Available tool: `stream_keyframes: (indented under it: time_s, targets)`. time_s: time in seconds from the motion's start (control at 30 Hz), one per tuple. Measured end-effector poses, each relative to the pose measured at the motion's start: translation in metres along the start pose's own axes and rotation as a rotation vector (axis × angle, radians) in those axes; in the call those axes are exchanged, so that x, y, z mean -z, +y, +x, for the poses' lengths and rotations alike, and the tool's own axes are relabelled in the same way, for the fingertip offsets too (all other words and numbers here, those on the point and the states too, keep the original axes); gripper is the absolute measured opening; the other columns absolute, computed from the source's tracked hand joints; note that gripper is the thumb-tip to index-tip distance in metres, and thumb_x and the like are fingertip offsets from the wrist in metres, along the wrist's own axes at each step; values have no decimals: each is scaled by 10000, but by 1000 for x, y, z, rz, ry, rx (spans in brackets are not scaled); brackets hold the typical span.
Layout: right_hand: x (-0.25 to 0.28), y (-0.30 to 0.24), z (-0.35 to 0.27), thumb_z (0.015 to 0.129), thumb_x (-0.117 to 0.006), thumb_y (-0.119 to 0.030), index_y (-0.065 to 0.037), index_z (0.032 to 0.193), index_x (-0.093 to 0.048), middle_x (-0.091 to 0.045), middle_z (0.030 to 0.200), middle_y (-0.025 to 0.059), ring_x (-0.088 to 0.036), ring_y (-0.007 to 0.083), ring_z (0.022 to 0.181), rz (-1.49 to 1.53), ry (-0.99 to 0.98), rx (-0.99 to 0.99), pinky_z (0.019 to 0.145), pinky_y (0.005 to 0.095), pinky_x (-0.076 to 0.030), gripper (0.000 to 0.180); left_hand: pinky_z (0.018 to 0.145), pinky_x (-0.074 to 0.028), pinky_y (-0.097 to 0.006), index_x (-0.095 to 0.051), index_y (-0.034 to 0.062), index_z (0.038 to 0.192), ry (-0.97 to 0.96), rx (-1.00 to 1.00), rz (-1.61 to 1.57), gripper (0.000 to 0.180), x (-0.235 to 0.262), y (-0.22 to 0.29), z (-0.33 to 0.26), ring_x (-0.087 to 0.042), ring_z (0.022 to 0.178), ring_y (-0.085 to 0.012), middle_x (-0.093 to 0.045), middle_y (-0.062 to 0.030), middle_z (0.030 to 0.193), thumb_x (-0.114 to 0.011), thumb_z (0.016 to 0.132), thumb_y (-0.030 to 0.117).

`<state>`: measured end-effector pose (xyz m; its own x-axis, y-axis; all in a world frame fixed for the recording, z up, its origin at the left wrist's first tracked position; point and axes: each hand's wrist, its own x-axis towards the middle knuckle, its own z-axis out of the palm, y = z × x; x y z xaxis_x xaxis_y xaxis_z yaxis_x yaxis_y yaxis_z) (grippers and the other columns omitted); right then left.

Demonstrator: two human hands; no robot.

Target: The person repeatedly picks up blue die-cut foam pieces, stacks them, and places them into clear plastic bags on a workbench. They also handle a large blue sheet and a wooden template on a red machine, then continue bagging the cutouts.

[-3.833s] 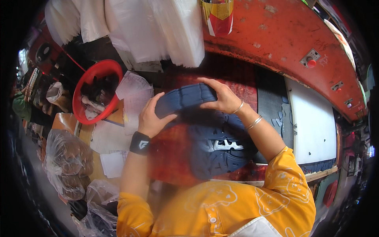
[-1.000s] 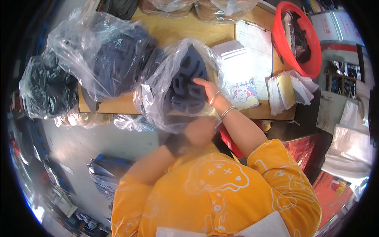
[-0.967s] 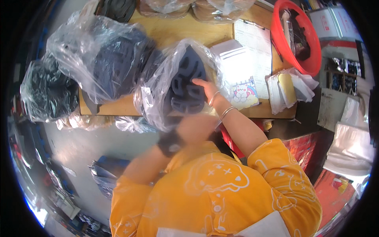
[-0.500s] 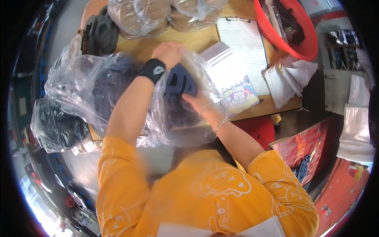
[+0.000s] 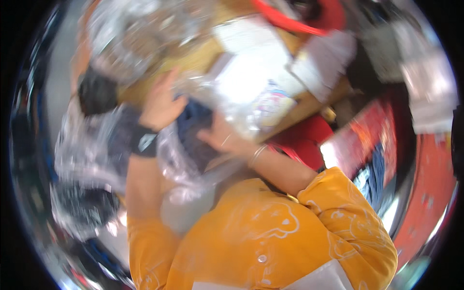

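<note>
A clear plastic bag point(image 5: 180, 162) with dark blue pieces point(image 5: 192, 118) inside lies at the table's near edge, in front of me. My left hand point(image 5: 163, 106), wearing a black wristband, is at the bag's left side, its fingers stretched and apart, holding nothing. On the right side, my right hand point(image 5: 227, 136) is against the bag and the blue pieces. Its thumb stands away from the forefinger; blur and plastic obscure the other fingers. Another clear bag point(image 5: 79, 154) of dark pieces lies to the left of my left hand.
Behind are clear-wrapped bundles point(image 5: 130, 48) and a dark stack point(image 5: 96, 92). Papers point(image 5: 251, 72) lie right of the bag, with a red basin point(image 5: 333, 17) beyond. A black bundle in plastic point(image 5: 82, 208) is at the lower left, a red stool point(image 5: 302, 145) under the table edge.
The view has turned and is blurred. My left hand has come away from the bag's far edge toward the left, and its fingers have spread. My right hand remains beside the blue pieces.
</note>
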<state>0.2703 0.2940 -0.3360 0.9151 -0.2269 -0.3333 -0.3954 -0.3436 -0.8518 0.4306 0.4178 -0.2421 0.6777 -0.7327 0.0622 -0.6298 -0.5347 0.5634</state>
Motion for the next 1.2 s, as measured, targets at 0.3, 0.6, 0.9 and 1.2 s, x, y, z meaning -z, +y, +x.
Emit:
stream_keyframes:
  time_s: [0.3,0.6,0.9,1.2]
  targets:
    - [122,-39,-160,782,-695,-271,26,1219,-551,-608,1142,227,-589,370,1059,-85,-15,449,926,410,-469,548,1052,-344,-361,-422,-27,1370,133,-301,-700,482,-19,183,70,-479,1244,-235,-499,-161,1349,-526,905,48]
    - [327,81,-453,829,-638,-231,30,1256,-514,-567,1226,244,-533,370,1158,-262,1352,-439,991,422,-423,516,960,-441,-344,-564,11,1242,-473,-1087,-672,402,-243,464,70,-598,1076,-284,-615,-168,1162,-591,843,47]
    - [304,143,-502,820,-604,-193,42,1385,-346,-495,1271,302,-495,429,1141,-88,1228,-535,1026,434,-373,665,1069,-357,-390,-548,31,1273,-1007,-1306,22,517,-323,618,5,-470,1226,-332,-540,-183,1293,-489,759,29]
    - [298,149,-508,789,-562,-40,-67,1412,-358,-544,1249,225,-547,328,1134,220,1372,-247,974,386,-446,657,949,-421,-352,-511,36,1099,-1224,-1315,53,396,-307,622,35,-526,1058,-273,-550,-132,1043,-582,709,18]
